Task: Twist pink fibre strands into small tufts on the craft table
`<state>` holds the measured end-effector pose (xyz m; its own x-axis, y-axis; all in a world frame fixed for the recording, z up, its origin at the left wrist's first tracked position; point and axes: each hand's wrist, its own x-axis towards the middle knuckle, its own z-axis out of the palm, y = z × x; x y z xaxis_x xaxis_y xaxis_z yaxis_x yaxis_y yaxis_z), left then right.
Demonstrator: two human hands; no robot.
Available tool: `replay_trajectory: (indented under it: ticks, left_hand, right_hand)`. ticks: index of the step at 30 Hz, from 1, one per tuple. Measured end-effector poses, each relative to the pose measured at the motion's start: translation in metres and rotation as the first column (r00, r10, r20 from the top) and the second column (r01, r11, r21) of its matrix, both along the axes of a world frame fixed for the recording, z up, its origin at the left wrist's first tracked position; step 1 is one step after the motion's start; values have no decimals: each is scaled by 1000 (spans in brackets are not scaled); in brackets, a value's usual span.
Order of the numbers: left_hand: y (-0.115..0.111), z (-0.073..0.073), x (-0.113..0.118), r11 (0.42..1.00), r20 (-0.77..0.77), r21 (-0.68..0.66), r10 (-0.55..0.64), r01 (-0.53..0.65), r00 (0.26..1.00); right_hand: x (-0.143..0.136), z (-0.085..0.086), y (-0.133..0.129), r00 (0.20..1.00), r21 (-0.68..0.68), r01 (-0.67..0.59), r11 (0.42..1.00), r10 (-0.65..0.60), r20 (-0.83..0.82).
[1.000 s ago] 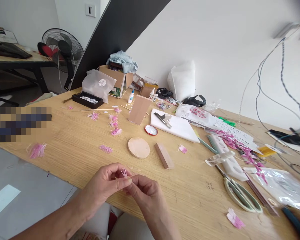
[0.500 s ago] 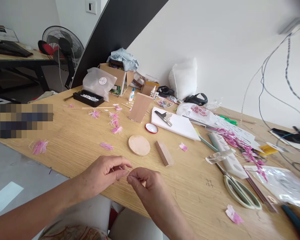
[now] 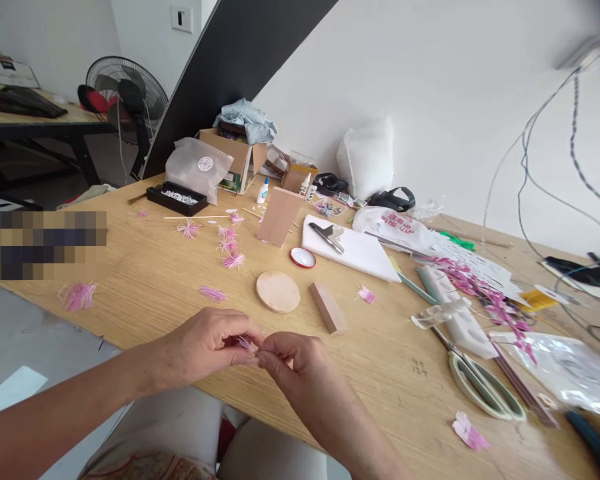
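My left hand (image 3: 217,343) is closed around a small tuft of pink and white threads (image 3: 244,343), whose strands show inside the curled fingers. My right hand (image 3: 293,363) pinches at the tuft's end, its fingertips touching those of the left; what exactly lies between them is hidden. Both hands are just above the table's near edge. Beyond them are a round wooden disc (image 3: 278,292) and a wooden block (image 3: 329,308). A loose bundle of pink threads (image 3: 213,293) lies left of the disc, and several spread pink tassels (image 3: 229,245) lie farther back.
Green-handled scissors (image 3: 485,387) and a pink-and-white petal piece (image 3: 470,431) lie at the right. A red-rimmed lid (image 3: 303,257), an upright wooden board (image 3: 281,217) and a glue bottle (image 3: 263,191) stand behind. Another pink tuft (image 3: 81,295) rests near the left edge.
The left fingers have shifted slightly, and pink strands now show clearly inside that hand. The right hand stays pinched against it. Things on the table have not moved.
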<state>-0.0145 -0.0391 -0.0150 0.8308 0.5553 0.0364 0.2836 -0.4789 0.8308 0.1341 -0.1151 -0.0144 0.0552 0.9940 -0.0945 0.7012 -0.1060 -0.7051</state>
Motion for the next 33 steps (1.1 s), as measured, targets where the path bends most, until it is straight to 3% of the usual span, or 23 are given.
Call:
replay_trajectory:
  ticks: [7, 17, 25, 30, 33]
  left_hand:
    - [-3, -4, 0, 997, -48, 70, -25, 28, 999]
    - [-7, -5, -1, 990, 34, 131, 54, -58, 998]
    - [-10, -8, -7, 978, 95, 117, 160, -171, 982]
    - [-13, -10, -6, 976, 122, 94, 184, -196, 975]
    - [-15, -12, -4, 969, 132, 86, 218, -230, 967]
  right_hand:
    - [0, 2, -2, 995, 70, -33, 997, 26, 96]
    - [-1, 0, -1, 992, 2, 37, 999, -36, -122]
    - [10, -14, -14, 899, 150, 185, 971, -105, -425]
    - [3, -27, -26, 892, 272, 332, 903, -206, -403]
    - [-8, -39, -34, 901, 329, 314, 890, -171, -398]
